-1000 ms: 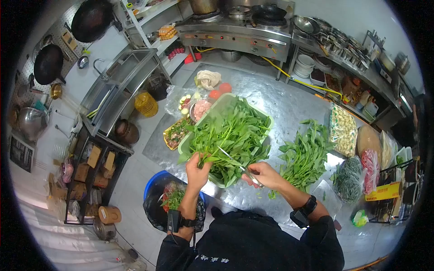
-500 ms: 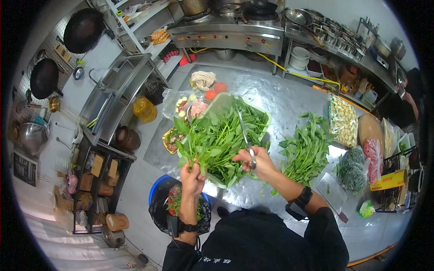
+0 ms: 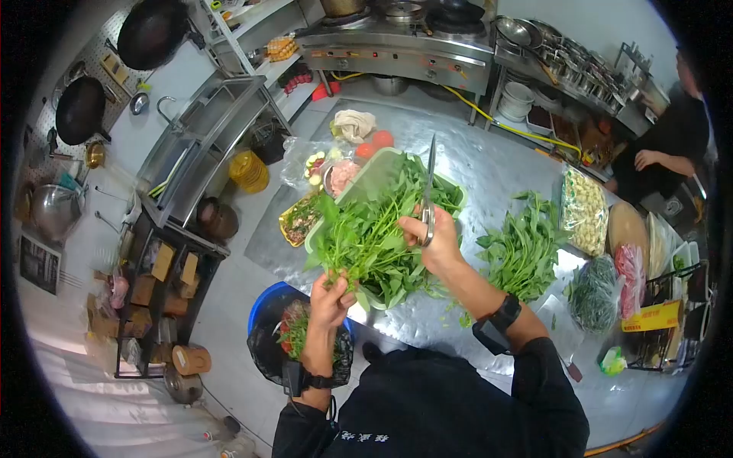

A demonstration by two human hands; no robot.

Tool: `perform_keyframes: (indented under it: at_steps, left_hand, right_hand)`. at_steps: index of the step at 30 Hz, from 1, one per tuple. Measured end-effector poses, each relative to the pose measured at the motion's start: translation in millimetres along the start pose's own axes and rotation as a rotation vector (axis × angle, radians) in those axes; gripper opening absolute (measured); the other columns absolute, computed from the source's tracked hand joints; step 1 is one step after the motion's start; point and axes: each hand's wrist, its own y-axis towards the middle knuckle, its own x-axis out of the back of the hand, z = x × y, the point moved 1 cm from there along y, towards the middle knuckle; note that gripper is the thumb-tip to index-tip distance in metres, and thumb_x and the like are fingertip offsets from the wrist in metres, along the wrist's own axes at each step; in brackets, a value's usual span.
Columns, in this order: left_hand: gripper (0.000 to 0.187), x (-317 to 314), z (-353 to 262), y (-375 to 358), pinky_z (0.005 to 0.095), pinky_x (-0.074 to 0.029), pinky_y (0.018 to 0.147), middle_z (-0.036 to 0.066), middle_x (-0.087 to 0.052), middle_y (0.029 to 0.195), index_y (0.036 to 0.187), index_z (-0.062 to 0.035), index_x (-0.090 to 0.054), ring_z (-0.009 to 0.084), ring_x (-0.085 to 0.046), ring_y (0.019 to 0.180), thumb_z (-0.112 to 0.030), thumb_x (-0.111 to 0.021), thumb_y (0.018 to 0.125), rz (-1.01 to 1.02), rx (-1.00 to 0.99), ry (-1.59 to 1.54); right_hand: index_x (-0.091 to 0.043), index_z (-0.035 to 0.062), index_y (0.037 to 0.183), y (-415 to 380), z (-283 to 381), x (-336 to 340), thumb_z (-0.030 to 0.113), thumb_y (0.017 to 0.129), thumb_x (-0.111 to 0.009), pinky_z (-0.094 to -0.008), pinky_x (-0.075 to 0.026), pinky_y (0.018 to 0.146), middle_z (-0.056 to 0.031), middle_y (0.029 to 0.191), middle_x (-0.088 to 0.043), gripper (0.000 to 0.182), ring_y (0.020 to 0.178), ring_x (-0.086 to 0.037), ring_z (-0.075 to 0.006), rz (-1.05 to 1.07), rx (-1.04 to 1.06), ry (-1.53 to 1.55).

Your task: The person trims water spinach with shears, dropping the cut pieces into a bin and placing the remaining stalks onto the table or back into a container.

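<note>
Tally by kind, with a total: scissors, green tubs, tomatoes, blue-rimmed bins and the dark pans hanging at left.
Scissors: 1
Green tub: 1
Tomatoes: 2
Blue-rimmed bin: 1
Hanging dark pans: 2
Total: 7

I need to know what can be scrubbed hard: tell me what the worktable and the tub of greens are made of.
The worktable looks like stainless steel, worn but shiny: grey, with patchy glare. The tub is probably smooth plastic, pale green with rounded corners.
</note>
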Motion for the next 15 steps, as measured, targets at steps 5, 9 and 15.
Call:
perform_keyframes:
  at_steps: [5,9,15]
  left_hand:
    - [0.019,2.4,3.5,7.4,0.0196,-0.03,0.044,0.005,-0.051,0.08,0.103,-0.0083,-0.048,0.0077,-0.039,0.054,-0.015,-0.056,0.088,-0.003,-0.039,-0.101]
    - [0.015,-3.5,1.7,11.1,0.0183,-0.029,0.044,0.008,-0.052,0.084,0.104,-0.0079,-0.048,0.0069,-0.038,0.055,-0.012,-0.052,0.09,-0.152,-0.011,-0.178]
    - [0.014,-5.6,2.1,19.0,0.0165,-0.028,0.044,0.008,-0.054,0.088,0.103,-0.0063,-0.048,0.0074,-0.036,0.055,-0.014,-0.051,0.091,-0.188,0.013,-0.254]
  right_hand:
    - [-0.049,0.0028,0.084,-4.5,6.0,2.9,0.005,0.071,-0.07,-0.0229,-0.041,0.045,-0.0039,0.066,-0.055,0.024,0.051,-0.052,-0.0117,-0.06,0.016,-0.004]
    - [-0.049,0.0023,0.084,-4.9,3.5,12.6,0.002,0.071,-0.069,-0.0231,-0.04,0.043,-0.0039,0.067,-0.055,0.024,0.05,-0.053,-0.0123,-0.16,0.033,0.023]
    - [-0.049,0.002,0.085,-0.7,-4.1,31.1,0.001,0.072,-0.069,-0.023,-0.041,0.043,-0.0038,0.067,-0.054,0.024,0.05,-0.053,-0.0119,-0.198,0.029,0.007]
